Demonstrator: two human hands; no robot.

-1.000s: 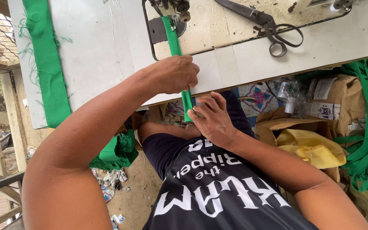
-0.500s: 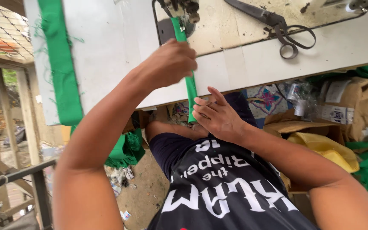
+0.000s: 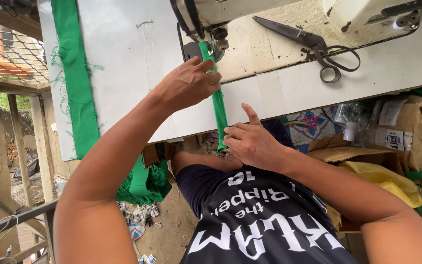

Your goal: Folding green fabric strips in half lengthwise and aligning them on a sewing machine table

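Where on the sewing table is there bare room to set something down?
Bare white tabletop lies between the wide green fabric band and the left hand. Another patch sits below the scissors. It is crowded around the narrow green strip and right hand.

left hand point(image 3: 189, 83), right hand point(image 3: 250, 142), green fabric strip point(image 3: 218, 107)

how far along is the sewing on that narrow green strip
Only the top of the folded narrow green fabric strip sits under the sewing machine's presser foot, so little looks stitched. In hand: the left hand guides it at the foot, and the right hand pinches it at the white table's edge. Left: the length hanging below that edge.
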